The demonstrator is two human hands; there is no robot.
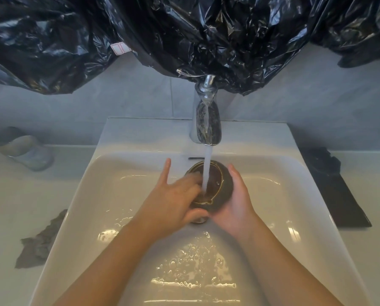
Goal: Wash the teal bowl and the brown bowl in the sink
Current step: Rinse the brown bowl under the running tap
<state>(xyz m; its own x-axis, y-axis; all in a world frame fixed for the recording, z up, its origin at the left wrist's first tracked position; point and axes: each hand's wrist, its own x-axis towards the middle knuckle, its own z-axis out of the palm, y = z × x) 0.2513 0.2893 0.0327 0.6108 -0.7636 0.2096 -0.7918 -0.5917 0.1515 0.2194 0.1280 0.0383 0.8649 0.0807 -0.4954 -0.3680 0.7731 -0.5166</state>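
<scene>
A dark brown bowl [215,184] with a lighter rim is held tilted over the white sink [100,195], right under the running stream from the chrome tap [206,120]. My right hand [235,199] cups the bowl's outer right side and underside. My left hand [175,195] lies on the bowl's left rim, fingers blurred and reaching inside, thumb under the near edge. Water pools in the basin with bubbles near the front. No teal bowl shows in the sink.
A pale cup [28,151] lies on its side on the left counter. A grey rag [41,241] lies at the sink's left edge, a black folded cloth [336,191] on the right. Black plastic sheeting [184,34] hangs over the wall above the tap.
</scene>
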